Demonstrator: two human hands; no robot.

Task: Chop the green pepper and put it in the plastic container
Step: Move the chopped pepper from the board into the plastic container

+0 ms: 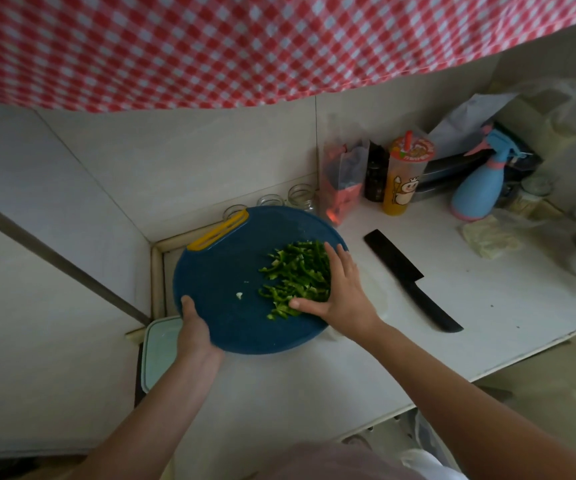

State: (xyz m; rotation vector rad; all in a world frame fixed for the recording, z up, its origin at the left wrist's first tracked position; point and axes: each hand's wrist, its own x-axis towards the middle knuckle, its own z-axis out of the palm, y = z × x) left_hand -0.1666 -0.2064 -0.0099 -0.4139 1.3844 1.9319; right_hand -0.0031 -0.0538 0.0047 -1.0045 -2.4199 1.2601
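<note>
A round blue cutting board (pixel 220 271) with a yellow handle slot is lifted off the white counter, and my left hand (pixel 195 332) grips its near-left edge. A pile of chopped green pepper strips (pixel 295 277) lies on the board's right half. My right hand (pixel 340 289) rests flat and open against the right side of the pile, fingers spread and touching the strips. A pale plastic container (pixel 158 351) sits at the counter's left edge, partly hidden under the board and my left hand. A black knife (pixel 413 280) lies on the counter to the right of the board.
Three glass jars (pixel 269 201) stand behind the board against the tiled wall. A red pouch (pixel 343 181), a dark bottle, an orange drink cup (pixel 406 174) and a blue spray bottle (pixel 478 181) crowd the back right. A red checked cloth (pixel 245 46) hangs overhead.
</note>
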